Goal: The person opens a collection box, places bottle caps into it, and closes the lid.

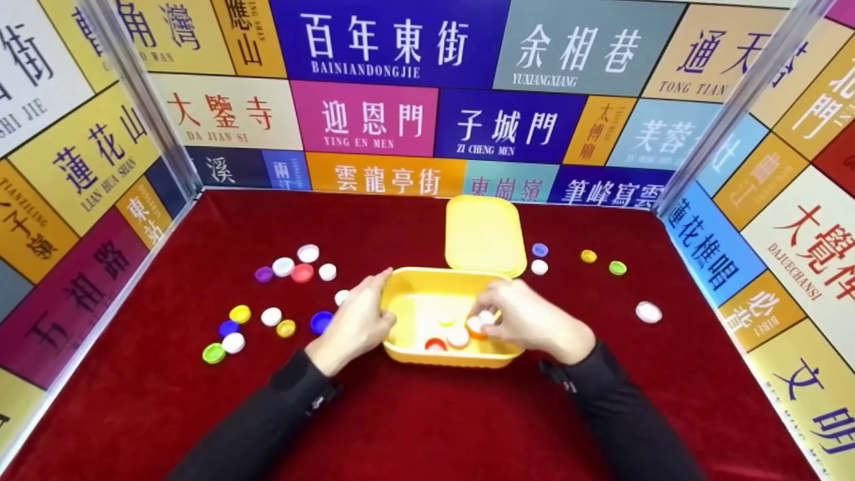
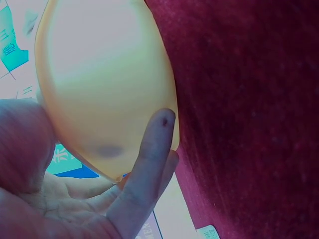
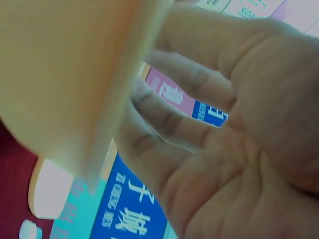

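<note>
A yellow plastic box (image 1: 434,361) stands in the middle of the red cloth, with several white, red and orange bottle caps (image 1: 457,336) on its floor. My left hand (image 1: 357,321) grips the box's left end, fingers along the outer wall, as the left wrist view also shows. Over the right rim reaches my right hand (image 1: 528,319); its fingertips pinch a white bottle cap (image 1: 482,323) low inside the box. In the right wrist view the box wall hides those fingertips. Behind the box lies its yellow lid (image 1: 485,234).
Left of the box, several loose caps lie scattered, among them a red cap (image 1: 302,272), a blue cap (image 1: 321,323) and a green cap (image 1: 214,353). On the right are a yellow cap (image 1: 588,256) and a white cap (image 1: 648,311). Sign-covered panels (image 1: 364,120) enclose the table.
</note>
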`<state>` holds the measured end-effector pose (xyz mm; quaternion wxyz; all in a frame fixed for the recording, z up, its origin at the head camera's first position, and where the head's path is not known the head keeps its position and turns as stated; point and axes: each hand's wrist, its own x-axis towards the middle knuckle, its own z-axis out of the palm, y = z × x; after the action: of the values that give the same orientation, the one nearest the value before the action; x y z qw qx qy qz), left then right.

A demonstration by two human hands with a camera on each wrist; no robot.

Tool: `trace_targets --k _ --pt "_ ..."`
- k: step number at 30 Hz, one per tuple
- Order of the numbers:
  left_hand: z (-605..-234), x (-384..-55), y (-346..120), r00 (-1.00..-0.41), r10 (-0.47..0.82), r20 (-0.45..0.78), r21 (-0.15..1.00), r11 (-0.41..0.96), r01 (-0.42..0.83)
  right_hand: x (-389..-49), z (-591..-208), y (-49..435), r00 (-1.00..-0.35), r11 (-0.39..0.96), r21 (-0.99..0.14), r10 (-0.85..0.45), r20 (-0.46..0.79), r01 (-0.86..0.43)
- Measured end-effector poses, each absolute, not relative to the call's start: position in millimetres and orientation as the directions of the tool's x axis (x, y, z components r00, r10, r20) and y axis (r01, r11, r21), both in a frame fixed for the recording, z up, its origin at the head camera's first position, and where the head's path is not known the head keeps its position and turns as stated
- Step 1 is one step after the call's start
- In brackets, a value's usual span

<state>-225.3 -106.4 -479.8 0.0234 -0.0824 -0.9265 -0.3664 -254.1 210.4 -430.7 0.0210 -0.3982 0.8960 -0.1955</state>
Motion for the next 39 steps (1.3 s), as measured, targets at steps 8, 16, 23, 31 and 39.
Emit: trace_targets --k 8,16,23,31,39 --pt "-479.7 -224.7 -106.7 -0.984 0.136 0.11 0.675 0.717 0.175 -249.8 -434.1 202.9 -0.636 0.566 -0.427 -0.771 0.028 -0.705" --pt "-478.6 -223.9 -106.3 -0.985 0.138 0.102 0.676 0.717 0.17 -250.0 -432.1 204.3 -0.64 0.564 -0.413 -0.766 0.062 -0.715" --pt "-479.6 -223.6 -106.3 -0.985 0.137 0.106 0.677 0.716 0.172 -252.1 -434.2 206.2 -0.646 0.568 -0.402 -0.759 0.081 -0.718" --pt "-476.7 -224.0 -105.7 -0.988 0.134 0.08 0.682 0.715 0.153 -254.8 -431.9 207.1 -0.651 0.561 -0.404 -0.749 0.123 -0.723" --pt "-478.8 -224.9 -106.2 -0.983 0.145 0.114 0.676 0.713 0.184 -258.4 -427.9 211.9 -0.683 0.582 -0.404 -0.711 0.168 -0.706"
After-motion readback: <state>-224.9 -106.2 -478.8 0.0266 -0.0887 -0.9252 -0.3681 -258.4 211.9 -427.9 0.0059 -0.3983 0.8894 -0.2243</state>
